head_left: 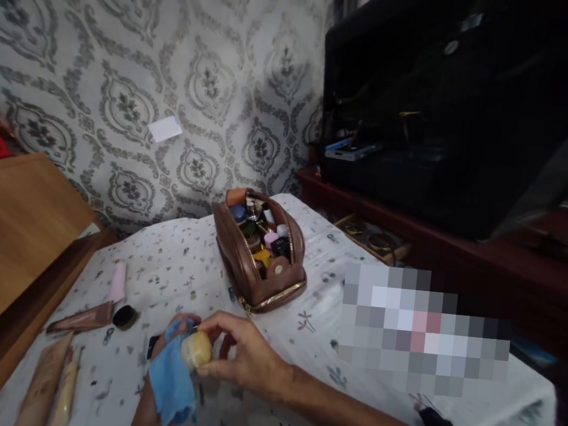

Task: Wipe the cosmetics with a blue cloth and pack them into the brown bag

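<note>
Near the front of the cloth-covered table, my right hand point(250, 357) pinches a small pale yellow round container point(196, 349) between thumb and fingers. A blue cloth point(172, 380) is draped over my left hand point(180, 323), which presses it against the container's left side; most of its fingers are covered. Just beyond my hands stands a brown bag point(244, 263), unzipped and full of small cosmetic items. To the left lie a pink tube point(118, 282), a brownish tube point(83, 318), a round black jar point(125, 317), a beige tube point(44, 377) and a slim yellowish tube point(66, 389).
A large black television point(445, 108) stands on a dark red cabinet point(345, 202) at the right. Beside it is an open drawer point(376, 242). A wooden panel point(22, 214) borders the table's left side. Part of the table at right is pixelated.
</note>
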Motion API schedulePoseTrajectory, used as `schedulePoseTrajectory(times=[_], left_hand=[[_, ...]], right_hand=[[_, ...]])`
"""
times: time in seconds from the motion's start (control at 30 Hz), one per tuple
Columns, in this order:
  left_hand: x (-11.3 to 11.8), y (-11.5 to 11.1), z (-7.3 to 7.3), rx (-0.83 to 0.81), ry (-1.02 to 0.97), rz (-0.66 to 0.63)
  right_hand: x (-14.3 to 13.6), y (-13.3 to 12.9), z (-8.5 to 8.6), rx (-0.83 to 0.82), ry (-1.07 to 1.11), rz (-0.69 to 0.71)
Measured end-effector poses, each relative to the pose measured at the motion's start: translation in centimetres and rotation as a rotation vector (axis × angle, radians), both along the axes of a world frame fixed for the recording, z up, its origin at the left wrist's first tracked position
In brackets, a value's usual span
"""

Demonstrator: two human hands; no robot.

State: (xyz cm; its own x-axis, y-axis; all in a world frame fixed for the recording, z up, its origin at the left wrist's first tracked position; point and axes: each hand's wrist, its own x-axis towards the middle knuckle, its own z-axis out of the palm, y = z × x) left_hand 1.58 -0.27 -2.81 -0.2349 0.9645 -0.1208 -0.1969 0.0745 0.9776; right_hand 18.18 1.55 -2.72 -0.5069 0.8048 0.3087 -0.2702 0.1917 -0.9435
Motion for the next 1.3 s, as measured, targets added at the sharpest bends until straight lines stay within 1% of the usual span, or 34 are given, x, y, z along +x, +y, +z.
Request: schedulePoseTrajectory(times=[0.07,0.17,0.27,0.37,0.43,0.5,0.6,0.7,0.8,0.87,1.0,1.1,1.2,1.3], left_hand=[[0.1,0.5,1.1,0.018,0.082,-0.019],[0.8,0.7,3.5,0.114,0.3,-0.072],[2.1,0.9,5.7,0.365,0.559,-0.136],[3.3,1.8,6.7,0.631,0.843,-0.179],[3.7,2.7,6.9,0.739,1.036,-0.197],[3.8,3.5,6.8,0.798,1.19,-0.208],[3.9,4.2,6.5,0.842,1.365,-0.221],[4.0,4.3,6.1,0.859,1.544,-0.209],[4.1,4.1,5.8,0.841,1.725,-0.187],[4.0,4.0,5.9,0.871,1.805,-0.189],[3.9,4.2,6.3,0.968,1.844,-0.196],[3.9,4.4,6.4,1.001,1.822,-0.171],[4.0,4.5,6.2,1.036,1.766,-0.139],[4.1,4.5,6.1,1.059,1.713,-0.121]], right_hand=[[0.6,0.0,0.8,0.141,-0.025,-0.054],[2.0,0.4,2.7,0.277,-0.044,-0.136],[3.7,1.1,5.2,0.319,-0.06,-0.235],[5.1,1.8,7.1,0.296,-0.08,-0.274],[5.9,2.1,7.7,0.295,-0.096,-0.283],[6.6,2.2,7.8,0.319,-0.113,-0.297],[7.5,2.3,7.7,0.34,-0.133,-0.308],[8.5,3.0,7.8,0.308,-0.147,-0.337],[9.3,4.3,8.5,0.296,-0.138,-0.382],[9.7,5.2,9.2,0.295,-0.124,-0.412],[10.4,7.0,10.4,0.292,-0.117,-0.461],[10.6,8.4,10.7,0.328,-0.195,-0.492],[10.6,9.8,10.6,0.419,-0.386,-0.535],[10.3,11.0,10.6,0.539,-0.688,-0.583]])
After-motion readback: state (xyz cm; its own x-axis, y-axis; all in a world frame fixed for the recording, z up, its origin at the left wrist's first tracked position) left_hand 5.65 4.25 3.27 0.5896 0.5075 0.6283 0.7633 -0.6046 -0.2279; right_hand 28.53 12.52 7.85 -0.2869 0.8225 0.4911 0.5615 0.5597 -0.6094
